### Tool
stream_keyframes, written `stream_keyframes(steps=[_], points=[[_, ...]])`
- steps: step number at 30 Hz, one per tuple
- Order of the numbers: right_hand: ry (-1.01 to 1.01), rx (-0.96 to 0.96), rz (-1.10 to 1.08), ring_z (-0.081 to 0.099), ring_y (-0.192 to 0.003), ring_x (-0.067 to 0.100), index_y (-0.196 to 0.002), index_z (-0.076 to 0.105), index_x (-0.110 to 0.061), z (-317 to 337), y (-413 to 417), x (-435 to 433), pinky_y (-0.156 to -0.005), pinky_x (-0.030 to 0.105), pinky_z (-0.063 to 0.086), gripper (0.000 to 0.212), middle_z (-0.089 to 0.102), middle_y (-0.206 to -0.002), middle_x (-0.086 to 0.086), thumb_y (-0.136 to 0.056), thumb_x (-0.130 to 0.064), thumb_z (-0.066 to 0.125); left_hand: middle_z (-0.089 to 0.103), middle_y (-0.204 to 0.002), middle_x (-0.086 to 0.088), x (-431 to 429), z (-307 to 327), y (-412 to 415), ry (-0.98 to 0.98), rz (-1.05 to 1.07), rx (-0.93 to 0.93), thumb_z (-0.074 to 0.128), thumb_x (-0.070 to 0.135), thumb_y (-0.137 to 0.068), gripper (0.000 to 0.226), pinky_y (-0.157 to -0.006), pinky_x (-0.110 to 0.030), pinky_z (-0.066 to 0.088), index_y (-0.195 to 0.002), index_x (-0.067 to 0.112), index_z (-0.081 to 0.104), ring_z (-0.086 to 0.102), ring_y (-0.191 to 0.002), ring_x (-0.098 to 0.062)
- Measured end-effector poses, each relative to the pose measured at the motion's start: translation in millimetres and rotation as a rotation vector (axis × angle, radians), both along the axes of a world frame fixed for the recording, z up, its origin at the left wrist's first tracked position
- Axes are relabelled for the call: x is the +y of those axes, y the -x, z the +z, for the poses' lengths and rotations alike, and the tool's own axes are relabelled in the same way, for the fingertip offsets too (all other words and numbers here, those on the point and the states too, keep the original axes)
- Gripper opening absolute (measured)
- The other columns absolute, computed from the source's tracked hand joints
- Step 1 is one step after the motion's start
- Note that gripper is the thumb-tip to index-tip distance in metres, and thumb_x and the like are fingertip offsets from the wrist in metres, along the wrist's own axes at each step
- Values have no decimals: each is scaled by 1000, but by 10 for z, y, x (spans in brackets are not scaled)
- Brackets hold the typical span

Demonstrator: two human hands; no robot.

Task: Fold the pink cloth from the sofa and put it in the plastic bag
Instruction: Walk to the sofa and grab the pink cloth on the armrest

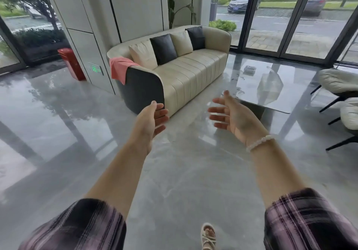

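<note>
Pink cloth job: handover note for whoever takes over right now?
Left hand: open, empty, held out in front over the floor.
Right hand: open, empty, also held out; bead bracelet on the wrist.
Pink cloth: unfolded, draped over the sofa's near armrest, hanging down its outer side. Neither hand touches it.
Plastic bag: not in view in the head camera.
Done: nothing yet; the person stands on the floor short of the sofa.
Left: get to the armrest, take the cloth, fold it, find the bag, put the cloth in.
</note>
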State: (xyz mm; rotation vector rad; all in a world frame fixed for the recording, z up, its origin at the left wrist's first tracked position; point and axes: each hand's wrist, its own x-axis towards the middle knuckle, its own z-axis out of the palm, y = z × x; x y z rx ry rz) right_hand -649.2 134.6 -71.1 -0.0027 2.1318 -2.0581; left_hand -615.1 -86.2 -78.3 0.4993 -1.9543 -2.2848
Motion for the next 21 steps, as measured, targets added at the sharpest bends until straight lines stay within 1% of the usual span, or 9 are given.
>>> stream_keyframes(steps=[3, 5, 7, 10, 13, 17, 19, 21], points=[[-7, 10, 47, 66, -102, 22, -112, 59, -24, 104, 920, -16, -89, 39, 53, 45, 68, -111, 5, -93, -57, 34, 69, -96, 4, 5, 100, 896, 5, 48, 11, 38, 42, -96, 31, -70, -27, 49, -96, 24, 64, 66, -91, -12], [-24, 0, 60, 65, -102, 22, -114, 58, -23, 205, 1461, -40, -91, 40, 53, 44, 68, -111, 5, -94, -55, 34, 69, -95, 5, 14, 165, 1403, 1, 79, 13, 38, 41, -96, 31, -71, -27, 49, -94, 24, 64, 66, -90, -12], [-47, 1, 73, 65, -102, 22, -117, 57, -21, 287, 2005, -80, -92, 41, 52, 46, 67, -111, 6, -95, -55, 34, 69, -92, 5, 8, 195, 1893, -11, 104, 9, 38, 41, -96, 30, -72, -27, 49, -93, 24, 63, 66, -87, -11], [-49, 0, 93, 66, -100, 21, -112, 58, -24, 319, 2689, -195, -90, 40, 53, 42, 67, -110, 5, -94, -55, 35, 68, -91, 5, -75, 180, 2487, -34, 138, -15, 39, 40, -95, 30, -71, -27, 49, -93, 23, 63, 66, -86, -11], [-60, -9, 134, 66, -99, 21, -105, 58, -27, 252, 3327, -384, -89, 39, 54, 38, 67, -109, 5, -94, -55, 35, 68, -92, 4, -215, 116, 3072, -40, 167, -27, 39, 40, -96, 30, -72, -27, 50, -94, 23, 63, 65, -87, -12], [-68, -49, 179, 65, -96, 21, -101, 57, -27, 39, 4218, -779, -88, 39, 53, 34, 67, -105, 4, -94, -53, 37, 68, -91, 4, -499, -89, 3918, -63, 199, -61, 39, 40, -96, 30, -71, -27, 50, -92, 23, 63, 65, -86, -12], [-86, -67, 204, 65, -96, 22, -106, 56, -25, -78, 4658, -989, -89, 40, 53, 36, 66, -105, 5, -95, -53, 37, 68, -92, 3, -676, -188, 4371, -79, 204, -70, 39, 40, -96, 30, -73, -28, 51, -91, 22, 63, 65, -87, -12], [-115, -77, 222, 65, -98, 22, -115, 54, -21, -156, 5186, -1242, -90, 41, 53, 42, 66, -108, 6, -95, -53, 36, 68, -92, 3, -913, -259, 4940, -93, 212, -72, 40, 40, -96, 30, -74, -29, 51, -91, 22, 64, 65, -88, -13]])
